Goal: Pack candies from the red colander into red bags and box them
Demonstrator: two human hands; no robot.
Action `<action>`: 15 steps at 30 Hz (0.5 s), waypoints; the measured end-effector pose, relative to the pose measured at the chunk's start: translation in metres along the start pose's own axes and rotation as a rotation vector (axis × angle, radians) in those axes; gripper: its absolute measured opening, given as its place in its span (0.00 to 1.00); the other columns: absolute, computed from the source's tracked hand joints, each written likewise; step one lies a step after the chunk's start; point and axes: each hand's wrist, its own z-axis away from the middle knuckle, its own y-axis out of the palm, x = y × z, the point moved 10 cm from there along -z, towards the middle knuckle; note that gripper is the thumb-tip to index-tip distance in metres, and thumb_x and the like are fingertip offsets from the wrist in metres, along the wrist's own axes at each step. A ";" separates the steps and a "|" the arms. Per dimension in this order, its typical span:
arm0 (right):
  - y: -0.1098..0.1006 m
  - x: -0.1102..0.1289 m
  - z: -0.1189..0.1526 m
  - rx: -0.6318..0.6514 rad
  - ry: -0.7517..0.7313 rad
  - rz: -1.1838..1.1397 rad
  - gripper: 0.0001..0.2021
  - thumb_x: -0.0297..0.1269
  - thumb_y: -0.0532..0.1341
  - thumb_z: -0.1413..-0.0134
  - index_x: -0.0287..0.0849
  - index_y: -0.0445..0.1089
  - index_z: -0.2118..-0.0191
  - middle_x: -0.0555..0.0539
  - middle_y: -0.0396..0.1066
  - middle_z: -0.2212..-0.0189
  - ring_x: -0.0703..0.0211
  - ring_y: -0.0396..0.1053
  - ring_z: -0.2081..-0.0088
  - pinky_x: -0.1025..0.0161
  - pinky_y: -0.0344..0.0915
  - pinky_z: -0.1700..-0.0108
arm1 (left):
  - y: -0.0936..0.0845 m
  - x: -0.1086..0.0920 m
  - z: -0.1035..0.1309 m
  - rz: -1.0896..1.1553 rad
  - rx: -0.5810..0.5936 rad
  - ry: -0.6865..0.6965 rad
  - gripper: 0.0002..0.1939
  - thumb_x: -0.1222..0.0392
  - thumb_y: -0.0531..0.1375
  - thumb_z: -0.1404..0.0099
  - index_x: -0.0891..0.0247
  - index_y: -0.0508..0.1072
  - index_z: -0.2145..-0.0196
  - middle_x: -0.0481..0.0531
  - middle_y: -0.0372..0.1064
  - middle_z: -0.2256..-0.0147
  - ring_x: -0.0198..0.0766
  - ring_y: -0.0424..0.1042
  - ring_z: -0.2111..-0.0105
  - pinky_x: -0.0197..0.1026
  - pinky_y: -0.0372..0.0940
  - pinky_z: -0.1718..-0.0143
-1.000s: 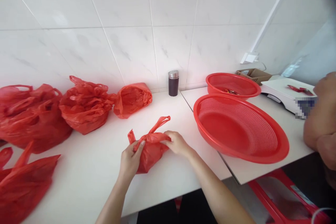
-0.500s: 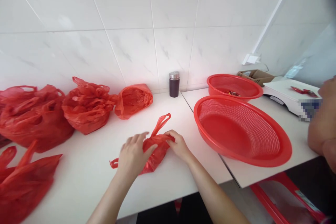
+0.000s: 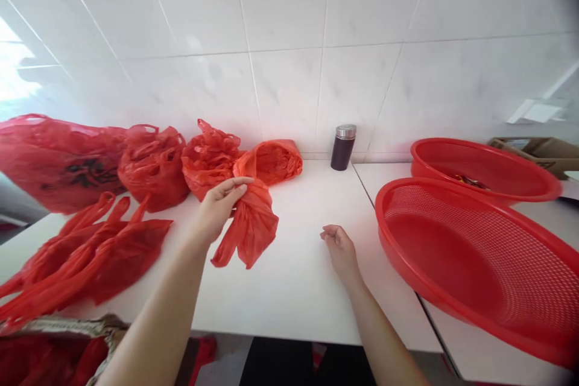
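Note:
My left hand (image 3: pixel 221 205), raised over the table's middle left, pinches the gathered top of a red plastic bag (image 3: pixel 257 229). The bag hangs below the fingers, its loose ends spread out and clear of the tabletop; its contents, if any, cannot be made out. Some way to the right, my right hand (image 3: pixel 340 248) hovers over the white table (image 3: pixel 289 301). Its fingers are curled in, with nothing visible in them. Just behind the held bag lies another red bag (image 3: pixel 278 161) on its side, mouth turned forward.
Several full red bags (image 3: pixel 154 169) line the wall at left. Flat red bags (image 3: pixel 122 259) lie nearer. Below them an open box (image 3: pixel 67 327) holds red bags. A dark flask (image 3: pixel 342 148) stands by the wall. At right are a red colander (image 3: pixel 434 247) and red basin (image 3: pixel 488 160).
The view has swung left, bringing the box into sight. My left hand has lifted the bag and carried it left; my right hand has let go of it.

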 end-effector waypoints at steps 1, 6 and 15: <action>0.001 0.001 0.001 0.005 0.002 0.011 0.10 0.41 0.58 0.48 0.44 0.68 0.61 0.47 0.71 0.65 0.53 0.69 0.58 0.54 0.62 0.52 | -0.008 -0.004 -0.004 -0.033 -0.001 -0.021 0.24 0.49 0.60 0.41 0.63 0.73 0.51 0.54 0.74 0.64 0.40 0.74 0.66 0.42 0.68 0.64; 0.001 0.004 0.002 0.019 0.001 0.054 0.10 0.42 0.58 0.49 0.44 0.69 0.62 0.46 0.73 0.65 0.52 0.70 0.58 0.55 0.64 0.53 | -0.036 -0.005 -0.018 -0.526 0.162 -0.124 0.22 0.51 0.58 0.43 0.59 0.73 0.52 0.54 0.76 0.59 0.45 0.75 0.60 0.43 0.69 0.64; 0.003 0.006 0.005 0.056 0.009 0.114 0.09 0.41 0.57 0.48 0.45 0.70 0.64 0.46 0.73 0.64 0.51 0.71 0.58 0.55 0.63 0.55 | -0.129 -0.012 0.000 -1.206 -0.151 -0.110 0.22 0.40 0.62 0.49 0.65 0.77 0.73 0.53 0.68 0.77 0.59 0.69 0.61 0.66 0.56 0.53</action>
